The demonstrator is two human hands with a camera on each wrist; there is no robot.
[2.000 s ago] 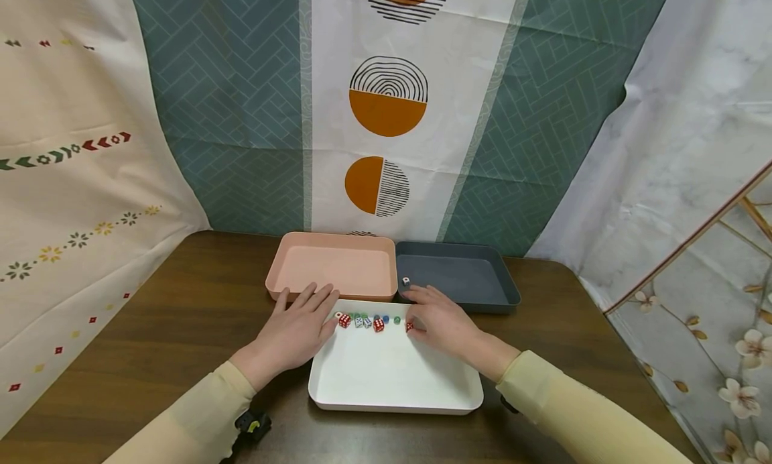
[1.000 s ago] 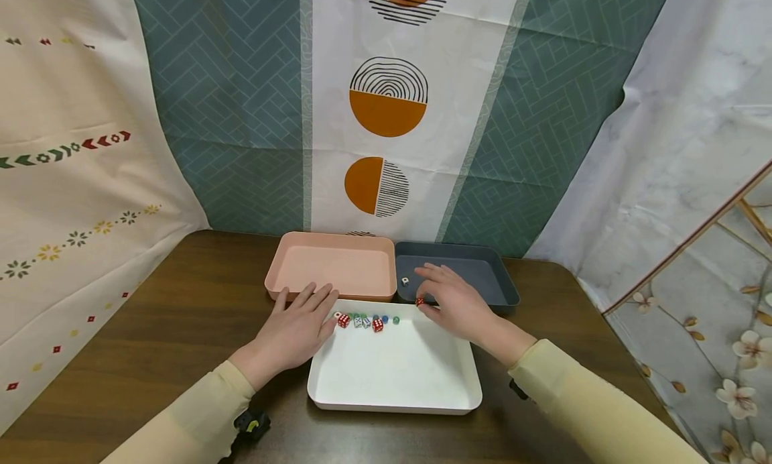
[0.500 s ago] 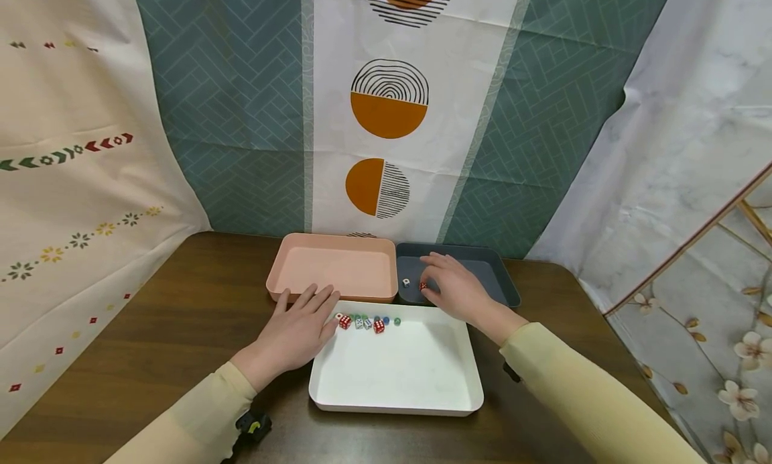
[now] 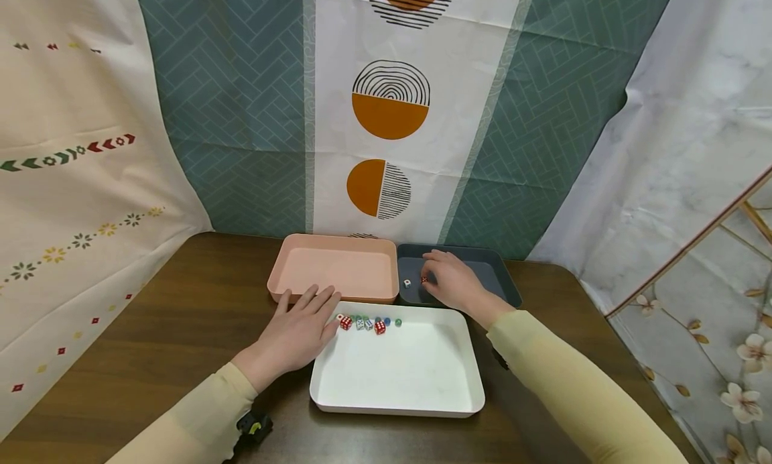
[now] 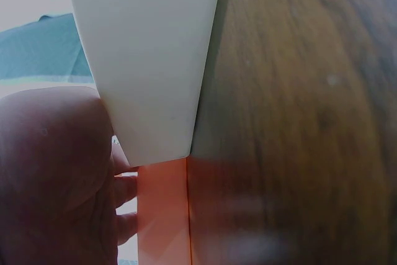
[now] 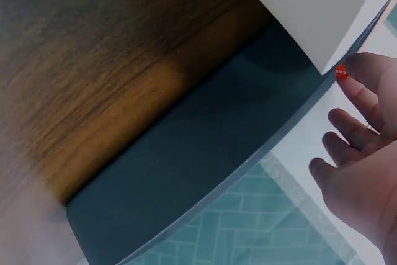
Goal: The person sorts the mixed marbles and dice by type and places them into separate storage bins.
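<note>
My right hand [image 4: 454, 279] is over the dark blue tray [image 4: 491, 276], pinching a small red die [image 6: 342, 71] between thumb and index finger. A white die [image 4: 407, 283] lies in that tray, left of the fingertips. My left hand [image 4: 299, 330] rests with spread, straight fingers at the upper left corner of the white tray [image 4: 398, 377], its fingertips reaching the pink tray's front edge. Along the white tray's far side lie red dice [image 4: 379, 327], white dice [image 4: 360, 324] and several small blue and green pieces [image 4: 399, 322].
The pink tray [image 4: 338, 266] stands behind the white tray, side by side with the dark blue one. All three sit on a brown wooden table [image 4: 199, 296]. Patterned cloths [image 4: 259, 115] hang behind and at both sides.
My right hand has picked the red die out of the white tray and carried it up and back, over the dark blue tray. My left hand has stayed in place.
</note>
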